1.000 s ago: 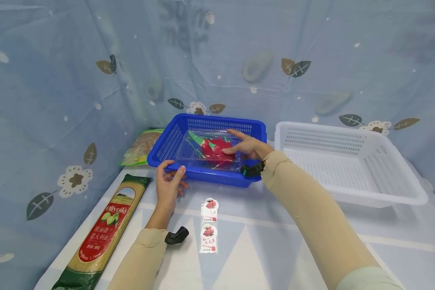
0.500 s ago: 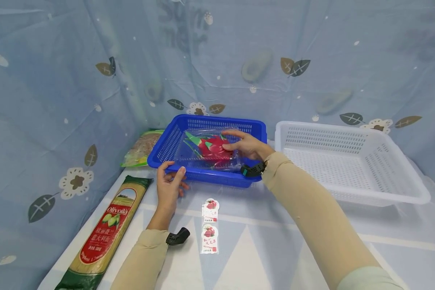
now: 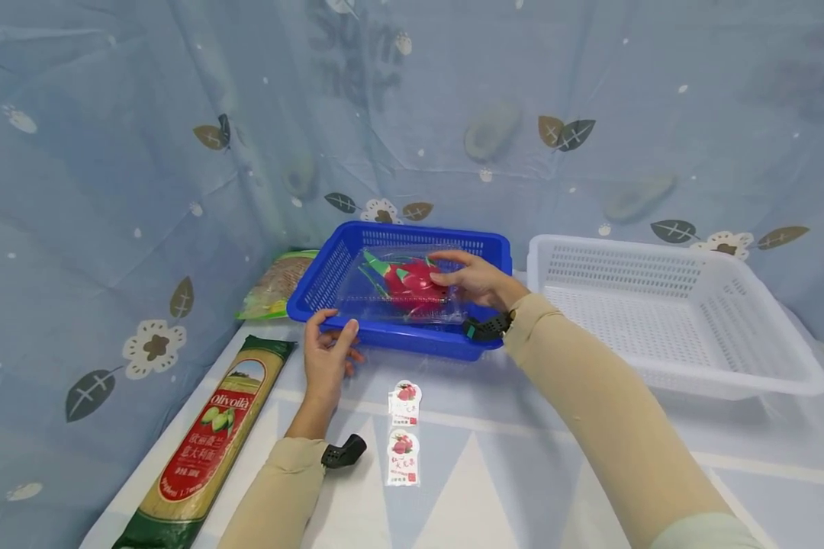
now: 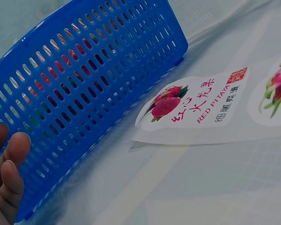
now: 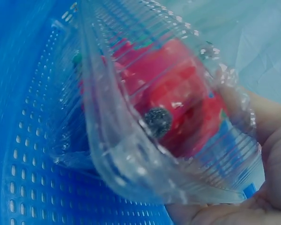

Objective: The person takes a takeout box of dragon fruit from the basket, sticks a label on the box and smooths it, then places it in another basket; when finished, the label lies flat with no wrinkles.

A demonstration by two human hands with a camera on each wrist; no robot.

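Holds clear box (image 3: 397, 296) of red dragon fruit (image 3: 415, 282) slightly higher inside blue basket (image 3: 412, 341) than one second ago, pinched between thumb and fingers of right hand (image 3: 484, 284). Grips near rim with bent fingers of left hand (image 3: 326, 362). Suggests shifting box within basket.

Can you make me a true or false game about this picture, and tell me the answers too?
1. The right hand holds a clear box. True.
2. The left hand is at the front edge of the blue basket. True.
3. The clear box is outside the blue basket. False: the clear box is inside it.
4. A white basket stands to the right of the blue basket. True.
5. Everything in the clear box is yellow. False: red fruit shows in it.
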